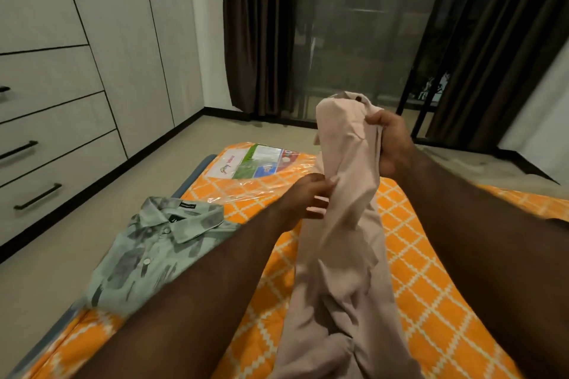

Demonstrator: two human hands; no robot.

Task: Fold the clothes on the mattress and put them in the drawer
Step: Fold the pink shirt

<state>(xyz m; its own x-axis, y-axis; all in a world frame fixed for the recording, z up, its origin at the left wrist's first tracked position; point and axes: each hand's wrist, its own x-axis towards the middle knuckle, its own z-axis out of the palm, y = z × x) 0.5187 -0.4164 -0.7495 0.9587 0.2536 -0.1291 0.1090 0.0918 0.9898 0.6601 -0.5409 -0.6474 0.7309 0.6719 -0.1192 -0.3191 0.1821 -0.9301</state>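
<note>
A pale pink garment (345, 240) hangs lifted above the orange patterned mattress (431, 301), its lower part trailing down to the mattress. My right hand (391, 144) grips its top edge near a dark button. Lower down, my left hand (308, 200) pinches the fabric at its left side. A green-grey printed collared shirt (147, 252) lies folded at the mattress's left edge. The wardrobe's drawers (58, 157) with dark bar handles stand shut at the left.
The mattress is wrapped in clear plastic with a printed label (255, 163) at its far end. Bare floor (172, 169) runs between mattress and wardrobe. Dark curtains (258, 31) and a glass door (363, 34) stand beyond.
</note>
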